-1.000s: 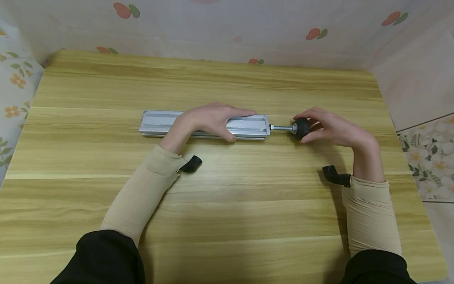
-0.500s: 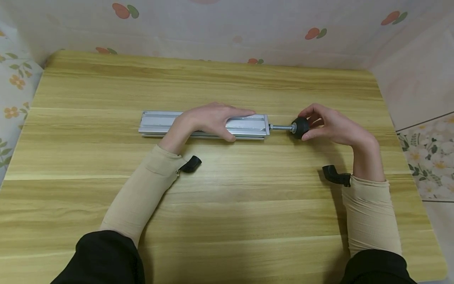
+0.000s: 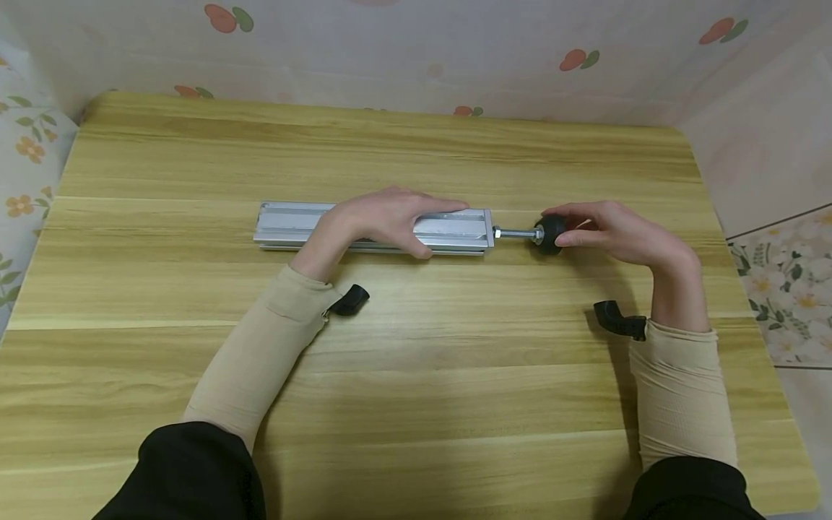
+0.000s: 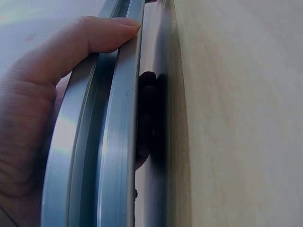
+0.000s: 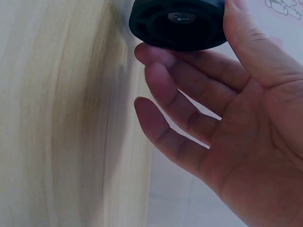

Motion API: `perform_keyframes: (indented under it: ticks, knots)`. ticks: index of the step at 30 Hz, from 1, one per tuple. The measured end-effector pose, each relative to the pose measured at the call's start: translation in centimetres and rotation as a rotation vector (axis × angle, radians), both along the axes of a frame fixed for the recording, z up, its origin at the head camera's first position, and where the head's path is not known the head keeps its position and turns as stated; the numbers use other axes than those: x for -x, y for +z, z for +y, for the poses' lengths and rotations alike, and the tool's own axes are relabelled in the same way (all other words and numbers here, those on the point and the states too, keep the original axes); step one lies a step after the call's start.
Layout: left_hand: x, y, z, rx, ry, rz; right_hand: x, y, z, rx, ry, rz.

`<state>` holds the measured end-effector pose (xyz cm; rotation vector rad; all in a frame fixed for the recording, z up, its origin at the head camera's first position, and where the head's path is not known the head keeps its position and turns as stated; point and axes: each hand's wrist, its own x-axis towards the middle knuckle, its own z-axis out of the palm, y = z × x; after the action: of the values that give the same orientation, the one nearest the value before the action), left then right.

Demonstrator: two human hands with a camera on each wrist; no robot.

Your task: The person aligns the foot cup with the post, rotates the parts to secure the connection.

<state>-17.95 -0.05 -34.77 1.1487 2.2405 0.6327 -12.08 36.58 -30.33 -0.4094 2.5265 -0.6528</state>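
A silver aluminium extrusion profile [image 3: 292,225] lies lengthwise across the table. My left hand [image 3: 393,220] grips it from above, thumb along the near side and fingers over the far side. In the left wrist view the thumb presses on the grooved face of the profile [image 4: 120,118]. From its right end plate a threaded bolt [image 3: 516,234] with a nut sticks out, ending in a round black levelling foot [image 3: 551,235]. My right hand [image 3: 614,230] pinches the foot's rim between thumb and fingers; in the right wrist view the underside of the foot [image 5: 182,23] faces the palm.
The wood-grain table [image 3: 422,375] spreads all around the profile. A wall covering [image 3: 403,58] with a fruit print rises behind its back edge. A black curved piece [image 3: 351,300] juts from the left sleeve, and a similar black piece [image 3: 617,321] from the right one.
The right hand has shifted its grip on the black foot: its fingers lifted and opened a little, then came back down round the rim. The left hand and the profile stay put.
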Motion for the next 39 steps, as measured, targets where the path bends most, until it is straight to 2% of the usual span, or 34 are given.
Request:
perform_keyframes:
  ticks: [3,10,17,28,34,39]
  knots:
    - [0.0,0.0,0.0,0.001,-0.001,0.000,0.0,0.0,0.1,0.007,0.003,-0.002]
    - [0.0,0.0,0.0,0.006,-0.003,0.003,-0.1,0.0,-0.6,0.062,-0.057,-0.065]
    - [0.0,0.0,0.0,0.004,0.000,0.009,0.0,-0.1,-1.2,0.045,-0.087,-0.034]
    - [0.0,0.0,0.0,0.006,-0.004,0.004,-0.2,0.0,-0.4,0.002,-0.028,0.006]
    - [0.0,0.0,0.1,-0.004,-0.001,-0.003,-0.3,0.1,-0.1,-0.024,0.003,-0.007]
    - [0.0,0.0,0.1,-0.011,-0.001,0.003,-0.4,0.0,0.1,-0.007,0.016,-0.039]
